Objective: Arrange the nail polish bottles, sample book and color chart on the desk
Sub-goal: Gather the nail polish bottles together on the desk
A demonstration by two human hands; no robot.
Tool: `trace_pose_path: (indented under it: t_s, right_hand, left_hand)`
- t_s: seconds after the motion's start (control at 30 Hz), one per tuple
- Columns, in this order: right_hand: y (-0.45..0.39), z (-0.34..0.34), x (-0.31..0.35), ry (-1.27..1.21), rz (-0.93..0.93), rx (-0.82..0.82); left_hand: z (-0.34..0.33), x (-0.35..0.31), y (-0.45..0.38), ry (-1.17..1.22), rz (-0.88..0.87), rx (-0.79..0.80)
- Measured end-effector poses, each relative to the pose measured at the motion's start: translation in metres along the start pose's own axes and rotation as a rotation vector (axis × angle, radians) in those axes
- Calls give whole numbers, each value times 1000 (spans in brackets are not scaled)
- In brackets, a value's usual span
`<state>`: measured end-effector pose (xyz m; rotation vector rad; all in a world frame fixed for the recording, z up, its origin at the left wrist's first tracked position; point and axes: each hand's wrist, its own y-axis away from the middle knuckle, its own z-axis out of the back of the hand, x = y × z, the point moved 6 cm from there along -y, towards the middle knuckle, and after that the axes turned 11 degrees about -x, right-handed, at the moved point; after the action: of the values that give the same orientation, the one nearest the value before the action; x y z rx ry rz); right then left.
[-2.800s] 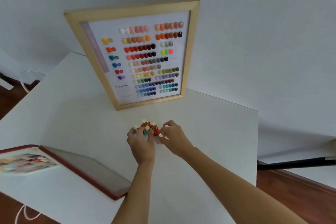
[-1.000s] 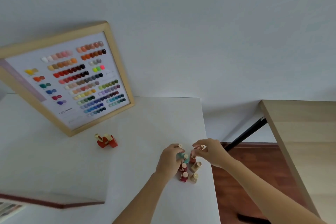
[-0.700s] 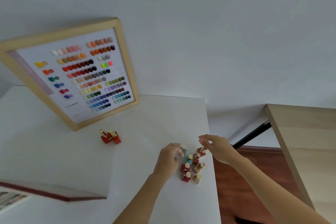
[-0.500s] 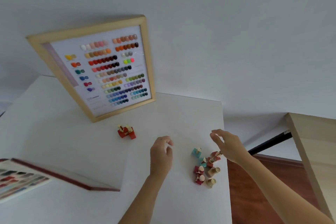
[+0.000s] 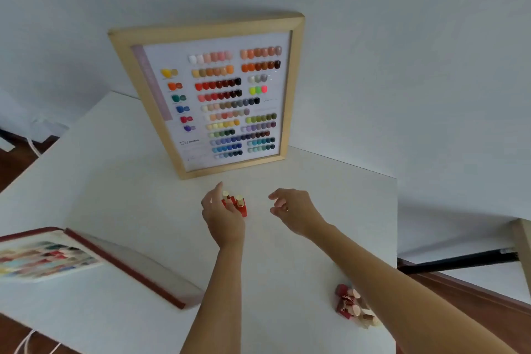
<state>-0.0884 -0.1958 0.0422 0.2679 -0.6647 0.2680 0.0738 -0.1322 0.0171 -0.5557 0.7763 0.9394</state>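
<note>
The wood-framed color chart (image 5: 230,103) leans upright against the wall at the back of the white desk (image 5: 120,190). Just in front of it stand a few red nail polish bottles (image 5: 240,205) with gold caps. My left hand (image 5: 222,217) is at them, thumb apart from the fingers, the fingers touching the bottles' near side. My right hand (image 5: 293,210) hovers to their right, loosely curled and empty. A second cluster of nail polish bottles (image 5: 349,303) lies near the desk's right edge, partly hidden by my right forearm. The open sample book (image 5: 43,256) with its red cover lies at the left.
The desk's right edge drops to a wooden floor (image 5: 474,304). A second, wooden table (image 5: 524,241) and a black bar (image 5: 459,260) are at the far right. White cables (image 5: 33,148) run along the floor at the left.
Both hands left the bottle cluster at the desk's right edge and moved left to the red bottles in front of the chart. My view turned left with them.
</note>
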Motion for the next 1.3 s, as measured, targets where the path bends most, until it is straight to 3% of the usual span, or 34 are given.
trace_pose_path:
  t_s: [0.3, 0.6, 0.97, 1.3]
  right_hand:
    - [-32, -55, 38, 25, 66, 41]
    - [-26, -49, 27, 24, 89, 33]
    - [29, 66, -57, 16, -56, -127]
    - [89, 132, -151, 142, -286, -318]
  left_hand:
    - [-2, 16, -4, 51, -16, -9]
    - [6, 6, 15, 77, -82, 19]
    - [-26, -70, 91, 187, -323, 333]
    - [-86, -112, 177, 94, -504, 691]
